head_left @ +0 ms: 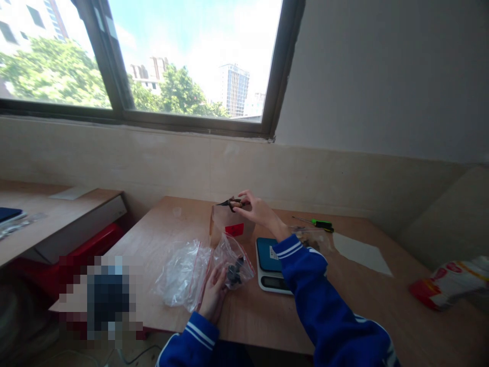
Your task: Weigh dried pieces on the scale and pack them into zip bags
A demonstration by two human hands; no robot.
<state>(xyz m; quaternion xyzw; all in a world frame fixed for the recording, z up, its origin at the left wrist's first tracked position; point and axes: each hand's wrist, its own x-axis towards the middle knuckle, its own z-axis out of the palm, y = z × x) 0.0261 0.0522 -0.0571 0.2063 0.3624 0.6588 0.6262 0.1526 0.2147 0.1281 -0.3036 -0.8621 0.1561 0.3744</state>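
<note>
My left hand [214, 291] grips the lower left edge of a small clear zip bag [225, 252] with a red seal line. Several dark grey parts [234, 271] lie inside that bag; their kind is too small to tell. My right hand [260, 210] reaches over the top of a cardboard box [218, 219] with a red label. Its fingers are curled at the opening around something small I cannot make out, next to dark pieces at the rim. A pile of clear zip bags [179, 275] lies left of my left hand.
Under my right forearm is a kitchen scale [267, 255] with a blue top. Beyond it lie a green-and-black screwdriver [321, 223], a bag of small parts [309, 237] and a sheet of paper [361, 252]. A red-and-white bottle [451, 280] lies at the right.
</note>
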